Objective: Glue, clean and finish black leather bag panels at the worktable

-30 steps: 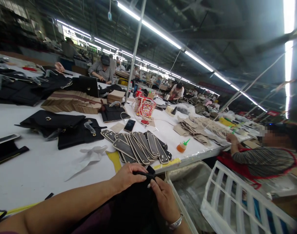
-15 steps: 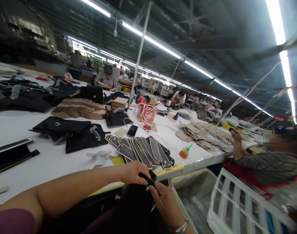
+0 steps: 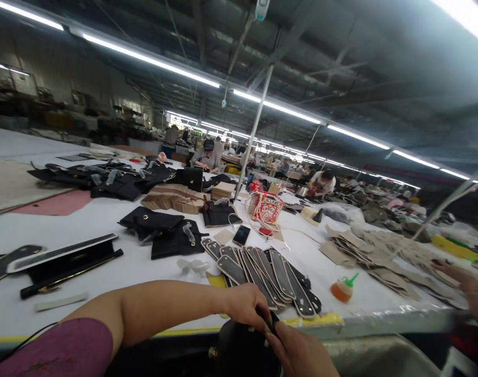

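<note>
At the lower middle, by the table's front edge, my left hand (image 3: 248, 306) is closed on the upper edge of a black leather piece (image 3: 242, 348). Just right of it, my right hand (image 3: 301, 348) pinches the same edge, its fingers close to the left ones. The lower part of the black piece drops out of the frame. Beyond my hands lies a fanned pile of dark strips with pale borders (image 3: 258, 272). To its right stands a glue bottle with a green nozzle (image 3: 342, 289).
A phone (image 3: 242, 235), a red patterned bag (image 3: 266, 207) and folded black bags (image 3: 176, 230) lie on the white table (image 3: 144, 272). Beige pieces (image 3: 364, 256) spread to the right, near a person's hand (image 3: 456, 275). A pole (image 3: 256, 131) rises behind.
The view has turned left, so the table's items appear further right. Both my hands keep hold of the black piece. The person at the right is mostly out of frame, one hand now over the beige pieces.
</note>
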Action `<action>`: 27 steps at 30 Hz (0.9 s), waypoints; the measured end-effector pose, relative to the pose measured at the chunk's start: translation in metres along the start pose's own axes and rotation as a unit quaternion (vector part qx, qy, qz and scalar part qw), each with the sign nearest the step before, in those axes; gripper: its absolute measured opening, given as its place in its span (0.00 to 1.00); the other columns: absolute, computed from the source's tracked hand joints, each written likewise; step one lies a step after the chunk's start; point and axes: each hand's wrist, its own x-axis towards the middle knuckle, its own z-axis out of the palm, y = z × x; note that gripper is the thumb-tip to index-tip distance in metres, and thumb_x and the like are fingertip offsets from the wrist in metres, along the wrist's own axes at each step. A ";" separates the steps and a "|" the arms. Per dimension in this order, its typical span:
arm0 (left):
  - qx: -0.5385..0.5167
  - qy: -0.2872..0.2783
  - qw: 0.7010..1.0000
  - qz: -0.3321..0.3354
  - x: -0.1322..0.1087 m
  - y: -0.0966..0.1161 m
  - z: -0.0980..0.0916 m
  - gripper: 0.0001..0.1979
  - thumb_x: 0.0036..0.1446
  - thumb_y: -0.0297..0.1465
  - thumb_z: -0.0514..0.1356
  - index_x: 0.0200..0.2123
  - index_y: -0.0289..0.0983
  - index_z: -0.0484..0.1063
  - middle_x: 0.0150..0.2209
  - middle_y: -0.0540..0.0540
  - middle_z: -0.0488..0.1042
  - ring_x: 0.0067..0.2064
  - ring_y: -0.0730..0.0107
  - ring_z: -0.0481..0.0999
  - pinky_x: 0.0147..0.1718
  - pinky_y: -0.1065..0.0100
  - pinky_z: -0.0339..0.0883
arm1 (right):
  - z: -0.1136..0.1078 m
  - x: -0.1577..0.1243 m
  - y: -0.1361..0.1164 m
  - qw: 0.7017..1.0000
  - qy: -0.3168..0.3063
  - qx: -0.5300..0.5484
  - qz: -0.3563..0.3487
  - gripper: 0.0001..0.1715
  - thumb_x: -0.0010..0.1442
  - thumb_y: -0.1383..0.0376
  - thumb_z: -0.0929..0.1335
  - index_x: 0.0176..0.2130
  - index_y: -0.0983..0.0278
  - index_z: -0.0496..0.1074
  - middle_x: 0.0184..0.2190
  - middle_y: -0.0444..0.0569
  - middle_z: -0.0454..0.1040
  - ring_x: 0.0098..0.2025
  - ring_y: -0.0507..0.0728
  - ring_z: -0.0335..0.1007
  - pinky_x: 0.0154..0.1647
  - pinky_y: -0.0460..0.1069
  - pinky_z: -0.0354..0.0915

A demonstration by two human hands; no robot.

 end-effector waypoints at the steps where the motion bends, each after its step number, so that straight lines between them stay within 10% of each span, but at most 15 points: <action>1: -0.004 0.003 1.000 -0.002 -0.002 0.000 0.000 0.12 0.44 0.41 0.66 0.28 0.39 0.79 0.23 0.51 0.70 0.26 0.74 0.68 0.26 0.75 0.61 | 0.002 0.001 0.001 1.000 0.003 0.016 -0.016 0.17 0.65 0.57 0.56 0.33 0.62 0.66 0.29 0.50 0.72 0.31 0.60 0.69 0.27 0.50 0.49; 15: 0.109 -0.041 0.993 0.010 -0.005 0.013 0.005 0.14 0.52 0.31 0.58 0.43 0.40 0.74 0.31 0.49 0.66 0.29 0.74 0.67 0.27 0.76 0.58 | 0.031 -0.015 -0.003 0.938 0.150 0.311 -0.007 0.12 0.61 0.59 0.61 0.31 0.64 0.61 0.26 0.42 0.62 0.29 0.52 0.58 0.30 0.46 0.54; 27: 0.146 -0.111 0.982 0.052 0.012 0.023 0.012 0.12 0.57 0.33 0.55 0.43 0.41 0.74 0.32 0.49 0.66 0.32 0.73 0.68 0.31 0.75 0.60 | 0.027 -0.045 -0.027 0.977 0.118 0.066 0.165 0.19 0.63 0.52 0.60 0.32 0.64 0.68 0.27 0.50 0.73 0.29 0.59 0.69 0.25 0.49 0.45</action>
